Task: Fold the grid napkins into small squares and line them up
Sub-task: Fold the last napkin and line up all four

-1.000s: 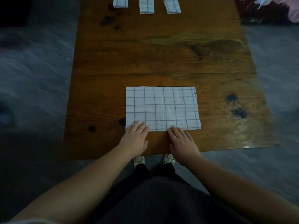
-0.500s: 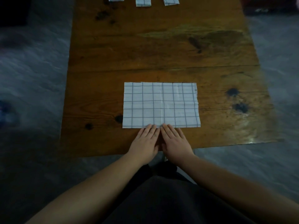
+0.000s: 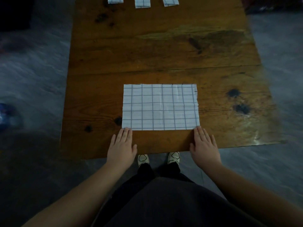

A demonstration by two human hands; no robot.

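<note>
Left hand [image 3: 122,147] and right hand [image 3: 204,145] flat, fingers [image 3: 126,133] straight at the napkin [image 3: 160,107] corners: one uneven lift and this fold likely skews on the tabletop [image 3: 164,46].

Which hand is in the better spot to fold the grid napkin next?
Left, though barely. Both hands lie flat at near corners of the grid napkin, but the left hand has more fingertips on its corner; the right hand mostly rests on the wooden table beside it.
</note>
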